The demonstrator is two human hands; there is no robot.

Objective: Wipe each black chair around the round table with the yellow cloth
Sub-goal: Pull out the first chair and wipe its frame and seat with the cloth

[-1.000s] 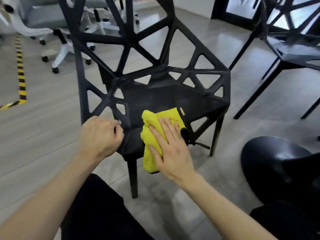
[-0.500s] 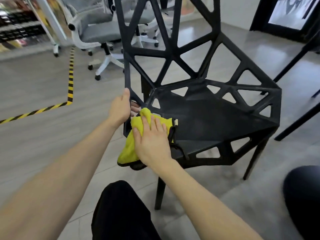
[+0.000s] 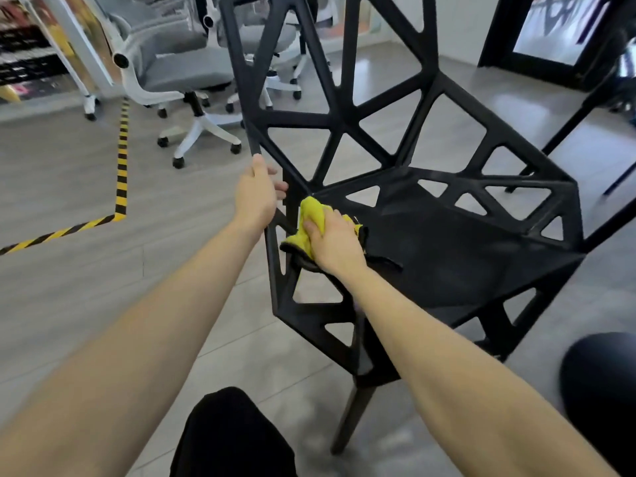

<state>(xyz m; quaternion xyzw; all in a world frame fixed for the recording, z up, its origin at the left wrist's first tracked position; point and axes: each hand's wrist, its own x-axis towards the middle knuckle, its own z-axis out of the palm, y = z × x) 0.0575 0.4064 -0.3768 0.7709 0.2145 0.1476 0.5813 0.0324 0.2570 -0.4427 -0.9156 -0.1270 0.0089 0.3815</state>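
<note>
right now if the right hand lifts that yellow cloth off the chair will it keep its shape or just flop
Probably flops: the yellow cloth is bunched into soft folds under the right hand, with an edge drooping over the black chair seat rim. It looks light, and likely won't slide much.

One black chair (image 3: 430, 256), two office chairs (image 3: 186, 74)

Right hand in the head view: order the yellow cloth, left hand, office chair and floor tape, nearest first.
From the right hand:
1. Yellow cloth, under it.
2. Left hand, on the frame, just left.
3. Floor tape and office chair, farther left and behind; too close to call.
</note>
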